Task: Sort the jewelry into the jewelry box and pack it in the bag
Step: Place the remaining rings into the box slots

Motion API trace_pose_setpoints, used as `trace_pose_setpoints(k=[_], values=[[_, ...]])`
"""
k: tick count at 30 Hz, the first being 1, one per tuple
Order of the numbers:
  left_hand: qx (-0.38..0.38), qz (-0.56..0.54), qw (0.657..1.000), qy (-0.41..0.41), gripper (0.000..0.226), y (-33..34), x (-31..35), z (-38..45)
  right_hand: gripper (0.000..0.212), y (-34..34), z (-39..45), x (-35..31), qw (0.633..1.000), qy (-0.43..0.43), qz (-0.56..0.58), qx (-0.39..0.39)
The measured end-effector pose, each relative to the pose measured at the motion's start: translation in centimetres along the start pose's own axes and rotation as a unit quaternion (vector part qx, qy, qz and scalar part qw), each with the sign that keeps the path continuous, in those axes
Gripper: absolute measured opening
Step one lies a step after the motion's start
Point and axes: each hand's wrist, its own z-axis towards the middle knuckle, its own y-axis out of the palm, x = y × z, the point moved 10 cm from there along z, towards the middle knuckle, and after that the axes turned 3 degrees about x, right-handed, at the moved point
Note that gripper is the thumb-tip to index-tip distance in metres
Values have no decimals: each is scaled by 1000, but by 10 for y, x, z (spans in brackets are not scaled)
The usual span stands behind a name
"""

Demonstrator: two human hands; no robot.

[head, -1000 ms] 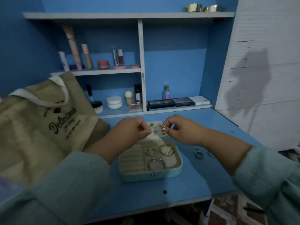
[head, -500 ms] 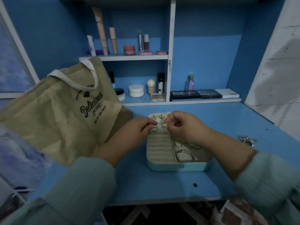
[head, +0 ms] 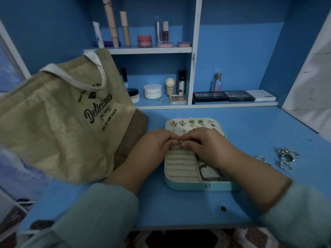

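With both our left hand (head: 157,142) and right hand (head: 200,140) pinching one tiny earring (head: 180,141) over the jewelry box (head: 197,184), we judge a slip could drop it among the ring rolls (head: 180,165).

The tiny piece pinched between the left hand (head: 157,142) and right hand (head: 202,142) is too small to identify — both hands hide the jewelry box (head: 197,183) hinge area — the bag (head: 59,122) runs off the left edge.

coarse matt jute bag (head: 59,122), shiny metal rings (head: 286,157), matt painted desk (head: 250,129)
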Motion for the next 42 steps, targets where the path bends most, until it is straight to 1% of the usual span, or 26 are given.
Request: trace_pose_setpoints(k=[3, 7, 10, 12, 16, 18, 21, 24, 27, 32, 34, 36, 40, 42], values=[[24, 10, 999, 25, 16, -4, 1, -1, 20, 0, -1, -4, 1000, -20, -20, -6], [26, 14, 999, 34, 17, -2, 1, -1, 21, 0, -2, -13, 997, -60, -47, -4], [31, 18, 998, 50, 24, -2, 4, -2, 24, -1, -2, -8, 997, -41, -61, 5], [31, 20, 998, 51, 22, -2, 4, -2, 23, -1, -3, -7, 997, -40, -66, 5], [38, 13, 998, 48, 17, -3, 1, -2, 8, -9, -4, -6, 998, -25, -44, 29], [44, 4, 998, 42, 16, -4, -2, -2, 8, -7, -4, -6, 998, -25, -53, 19], [29, -6, 999, 36, 16, -2, -4, -2, 14, -2, -6, -9, 997, -40, -64, -7], [23, -15, 999, 41, 23, -2, -1, -3, 17, -1, -6, -7, 997, -39, -64, -6], [17, -11, 1000, 1, 17, -4, -10, -1, 16, -2, -6, -5, 998, -30, -53, 5], [7, 6, 1000, 30, 7, -2, -4, 1, 15, -5, -6, -2, 999, -12, -36, 26], [-6, 12, 999, 39, 13, 0, -1, 2, 12, -5, -6, 0, 999, -7, -32, 26], [-23, 29, 999, 35, 18, 3, -3, 2, 11, -5, -6, -1, 999, -7, -27, 26], [-43, 96, 994, 35, 18, 6, -8, 4, 12, -2, -4, 0, 1000, 4, -25, 12], [-52, 108, 992, 39, 19, 7, -7, 6, 12, -1, -4, 0, 1000, 7, -21, 9]])
